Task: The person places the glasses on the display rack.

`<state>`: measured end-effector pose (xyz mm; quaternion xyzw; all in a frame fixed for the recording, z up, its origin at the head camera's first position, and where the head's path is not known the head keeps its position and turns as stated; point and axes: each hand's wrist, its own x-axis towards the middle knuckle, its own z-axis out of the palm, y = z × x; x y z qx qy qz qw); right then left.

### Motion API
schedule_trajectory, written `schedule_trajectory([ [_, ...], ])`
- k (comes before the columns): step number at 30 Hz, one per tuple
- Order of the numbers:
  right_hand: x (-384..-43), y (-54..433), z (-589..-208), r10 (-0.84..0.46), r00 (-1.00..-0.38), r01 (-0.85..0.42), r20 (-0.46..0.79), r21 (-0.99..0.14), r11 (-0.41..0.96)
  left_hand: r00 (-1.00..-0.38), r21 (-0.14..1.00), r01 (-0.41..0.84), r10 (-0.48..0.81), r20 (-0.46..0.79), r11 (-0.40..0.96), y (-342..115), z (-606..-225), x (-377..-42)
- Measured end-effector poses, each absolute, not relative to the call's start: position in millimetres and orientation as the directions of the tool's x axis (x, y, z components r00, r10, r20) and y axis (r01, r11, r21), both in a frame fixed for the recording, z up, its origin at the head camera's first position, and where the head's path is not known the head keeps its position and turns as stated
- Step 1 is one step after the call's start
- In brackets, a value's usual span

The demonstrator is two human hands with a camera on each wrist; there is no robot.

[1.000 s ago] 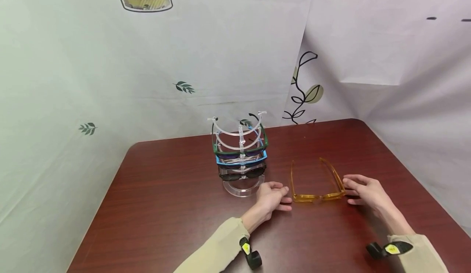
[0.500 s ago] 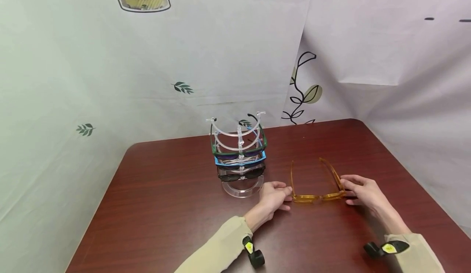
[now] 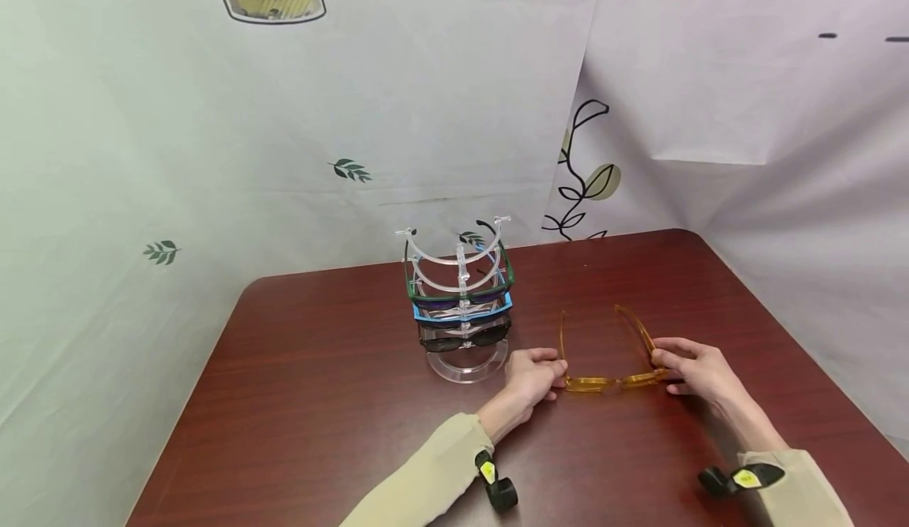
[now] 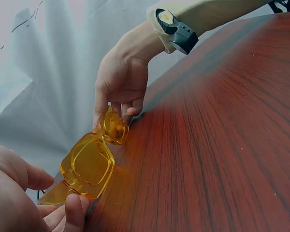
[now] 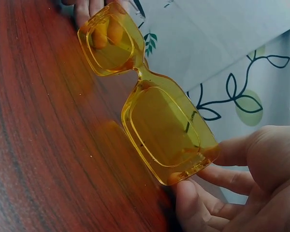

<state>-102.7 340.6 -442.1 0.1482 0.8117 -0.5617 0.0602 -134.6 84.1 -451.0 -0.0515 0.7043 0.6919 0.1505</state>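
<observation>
Yellow see-through sunglasses (image 3: 589, 385) stand on the table with both temples unfolded and pointing away from me. My left hand (image 3: 529, 377) pinches their left front corner near the hinge, thumb on one side and fingertips on the other in the left wrist view. At the opposite corner, the thumb and fingers of my right hand (image 3: 699, 368) pinch the frame by the hinge. The right wrist view shows the yellow lens (image 5: 162, 125) close up, its lower rim near the tabletop. Part of the right temple is hidden behind the right fingers.
Left of the sunglasses stands a clear display rack (image 3: 465, 379). It carries green-framed glasses (image 3: 426, 299), blue-framed glasses (image 3: 419, 315) and black sunglasses (image 3: 443, 345), with its top arms bare. A white printed curtain (image 3: 426, 77) hangs behind the dark red table (image 3: 319, 401).
My left hand has moved right onto the sunglasses' left corner, and my right hand has moved slightly left onto the other corner. Both have taken hold; the sunglasses have barely moved.
</observation>
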Motion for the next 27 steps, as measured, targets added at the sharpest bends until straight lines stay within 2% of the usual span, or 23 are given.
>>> schedule_trajectory([
  [14,-103.7,340.3,-444.1,0.154,-0.959,0.278,-0.238,-0.895,0.349,-0.958,0.964,-0.257,0.116,-0.264,0.074,87.1,-455.2,-135.8],
  [27,-100.5,342.0,-446.9,0.187,-0.956,0.276,-0.226,-0.912,0.305,-0.949,0.954,-0.299,0.105,-0.296,-0.014,88.9,-455.3,-134.7],
])
